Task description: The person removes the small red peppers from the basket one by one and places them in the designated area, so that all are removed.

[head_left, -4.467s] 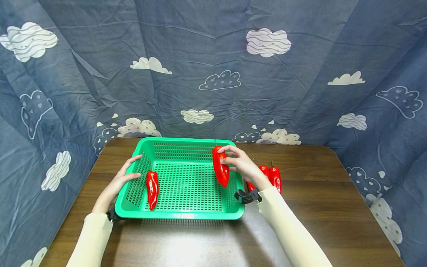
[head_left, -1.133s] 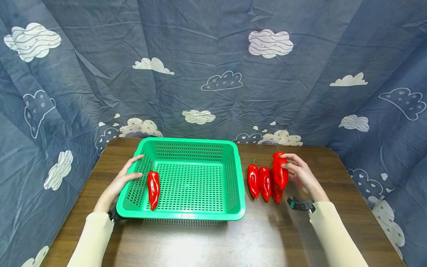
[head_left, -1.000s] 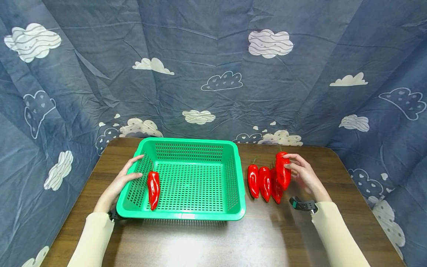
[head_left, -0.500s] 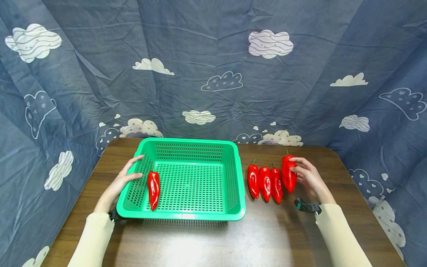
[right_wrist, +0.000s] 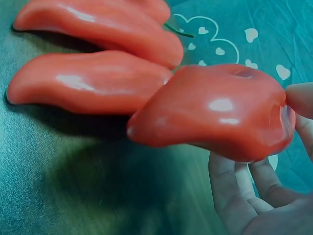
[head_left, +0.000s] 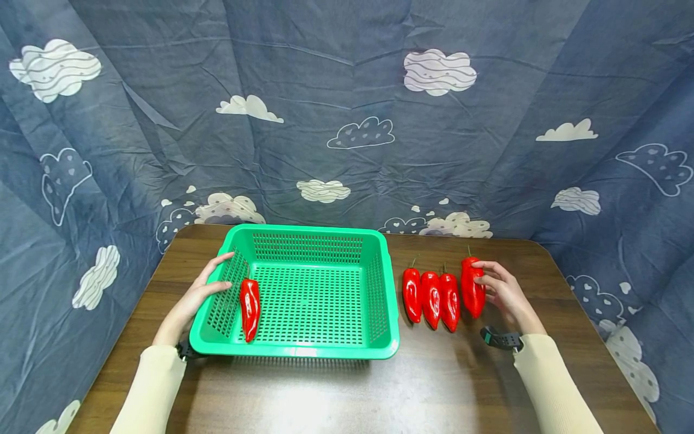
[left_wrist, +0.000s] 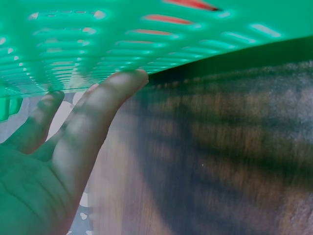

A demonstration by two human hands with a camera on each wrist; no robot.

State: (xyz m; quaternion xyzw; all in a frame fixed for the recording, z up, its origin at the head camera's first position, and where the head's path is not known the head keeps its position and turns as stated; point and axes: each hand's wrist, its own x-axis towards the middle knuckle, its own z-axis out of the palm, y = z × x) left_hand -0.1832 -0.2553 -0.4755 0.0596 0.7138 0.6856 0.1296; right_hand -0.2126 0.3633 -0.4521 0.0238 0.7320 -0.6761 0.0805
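Note:
My right hand (head_left: 504, 292) pinches a long red pepper (head_left: 473, 288) by its stem half, at the right end of a row of peppers. Seen from the right wrist, that held pepper (right_wrist: 215, 115) has its tip over the table with shadow beneath. Three red peppers, among them a middle pepper (head_left: 431, 299), lie side by side between it and the green basket (head_left: 303, 351). One more pepper (head_left: 250, 310) lies in the basket near its left wall. My left hand (head_left: 196, 295) is at that wall; its straight fingers touch the slotted plastic in the left wrist view.
A brown wooden table (head_left: 542, 337) carries everything. Behind it hangs a blue cloth (head_left: 347, 163) with white clouds, meeting the table's back edge. A dark band (head_left: 501, 339) sits on the right wrist.
My right hand has carried the pepper from over the basket's right side to the right, past the row, then lowered it toward the table. The left hand and basket have hardly moved.

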